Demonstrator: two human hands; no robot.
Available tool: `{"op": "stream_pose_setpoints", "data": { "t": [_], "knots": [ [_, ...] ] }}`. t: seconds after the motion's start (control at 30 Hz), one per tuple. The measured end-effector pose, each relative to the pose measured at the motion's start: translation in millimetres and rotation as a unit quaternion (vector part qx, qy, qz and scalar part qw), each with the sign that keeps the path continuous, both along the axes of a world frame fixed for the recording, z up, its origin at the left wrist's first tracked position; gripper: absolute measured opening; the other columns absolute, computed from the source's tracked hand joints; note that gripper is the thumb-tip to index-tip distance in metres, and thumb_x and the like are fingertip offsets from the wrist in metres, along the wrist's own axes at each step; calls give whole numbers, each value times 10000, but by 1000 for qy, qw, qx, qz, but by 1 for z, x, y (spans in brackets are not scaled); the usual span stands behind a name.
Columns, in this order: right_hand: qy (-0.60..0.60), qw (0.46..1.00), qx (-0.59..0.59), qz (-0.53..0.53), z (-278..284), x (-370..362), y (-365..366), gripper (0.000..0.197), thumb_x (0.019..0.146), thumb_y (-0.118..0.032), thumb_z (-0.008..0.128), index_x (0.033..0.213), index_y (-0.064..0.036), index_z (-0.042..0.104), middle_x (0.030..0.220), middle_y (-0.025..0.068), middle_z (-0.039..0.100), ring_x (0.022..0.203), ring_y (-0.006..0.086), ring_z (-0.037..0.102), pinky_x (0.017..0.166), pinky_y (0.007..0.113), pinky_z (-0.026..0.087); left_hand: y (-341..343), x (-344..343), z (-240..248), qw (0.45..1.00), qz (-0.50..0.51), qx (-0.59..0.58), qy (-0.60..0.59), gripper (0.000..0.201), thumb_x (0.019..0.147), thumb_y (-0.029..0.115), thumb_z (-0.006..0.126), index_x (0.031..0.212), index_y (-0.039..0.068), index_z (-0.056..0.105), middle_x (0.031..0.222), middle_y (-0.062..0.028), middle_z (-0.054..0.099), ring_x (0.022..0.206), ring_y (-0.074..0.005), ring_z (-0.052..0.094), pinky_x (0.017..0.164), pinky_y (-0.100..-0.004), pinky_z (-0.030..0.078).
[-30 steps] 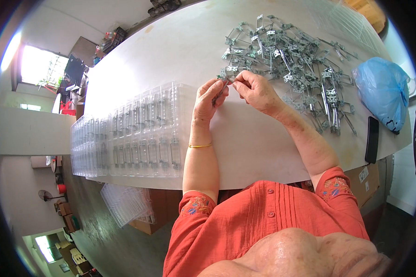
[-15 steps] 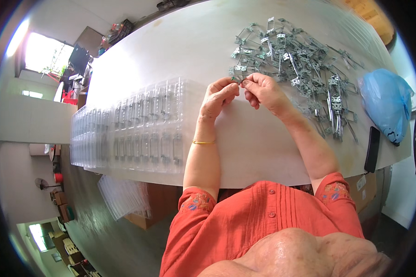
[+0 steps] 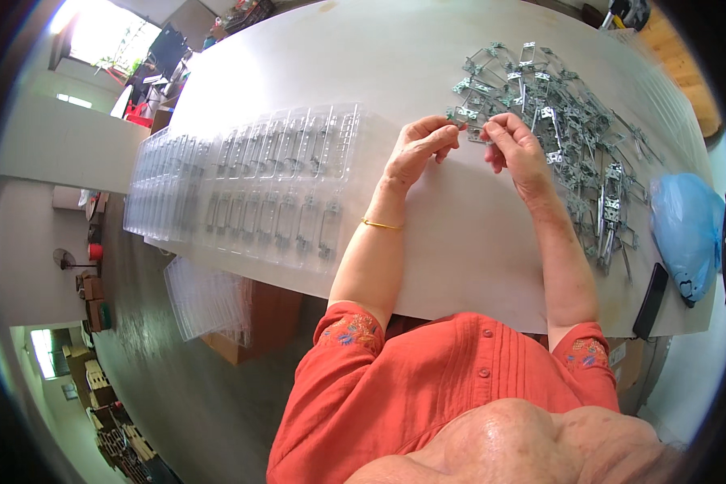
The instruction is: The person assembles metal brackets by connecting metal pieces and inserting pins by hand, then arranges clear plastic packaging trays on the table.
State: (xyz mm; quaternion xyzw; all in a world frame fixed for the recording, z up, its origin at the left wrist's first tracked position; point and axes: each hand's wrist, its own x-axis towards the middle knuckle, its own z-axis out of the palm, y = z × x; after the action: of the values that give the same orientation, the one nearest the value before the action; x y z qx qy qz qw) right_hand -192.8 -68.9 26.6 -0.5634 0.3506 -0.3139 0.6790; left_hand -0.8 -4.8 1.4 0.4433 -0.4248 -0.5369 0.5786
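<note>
Close to the near left edge of a heap of silvery metal brackets (image 3: 569, 121), my two hands are raised over the table, a short gap between them. My left hand (image 3: 423, 148) is closed, thumb and forefinger pinched at one side of a small metal bracket (image 3: 474, 135). The fingertips of my right hand (image 3: 518, 155) pinch at its other side. Loose brackets of the heap lie right behind the fingertips, so the held part's outline is hard to separate from them. Left of my left forearm, clear plastic trays (image 3: 282, 214) hold rows of similar brackets.
A blue plastic bag (image 3: 686, 230) and a black phone (image 3: 651, 300) lie at the table's right side. Clear trays (image 3: 657, 89) are stacked at the far right. Below the table's left edge, more clear trays (image 3: 206, 298) rest on a cardboard box (image 3: 270, 319).
My hands, which met at the fingertips, have drawn apart, with the metal bracket now showing between them. The whole view has shifted and turned a little.
</note>
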Motion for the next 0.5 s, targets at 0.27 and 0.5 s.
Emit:
{"op": "stream_pose_setpoints", "data": {
  "t": [0.27, 0.5],
  "knots": [
    [-126, 992, -27, -1, -5, 9, 10, 179, 1030, -199, 524, 1099, -44, 581, 1150, 74, 655, 882, 127, 665, 747, 271, 553, 0, 0, -7, 999, 7, 14, -43, 406, 852, 283, 757, 1111, -22, 688, 891, -37, 672, 811, -128, 586, 766, -276, 478],
    [-131, 976, -170, -27, -16, 14, 9, 139, 1021, -127, 536, 1083, -10, 577, 1103, 82, 654, 947, 126, 652, 850, 290, 564, -5, -8, -6, 983, 79, -60, -157, 355, 848, 269, 758, 1110, 36, 704, 1139, -55, 665, 1140, -186, 589, 993, -333, 453]
  ]
}}
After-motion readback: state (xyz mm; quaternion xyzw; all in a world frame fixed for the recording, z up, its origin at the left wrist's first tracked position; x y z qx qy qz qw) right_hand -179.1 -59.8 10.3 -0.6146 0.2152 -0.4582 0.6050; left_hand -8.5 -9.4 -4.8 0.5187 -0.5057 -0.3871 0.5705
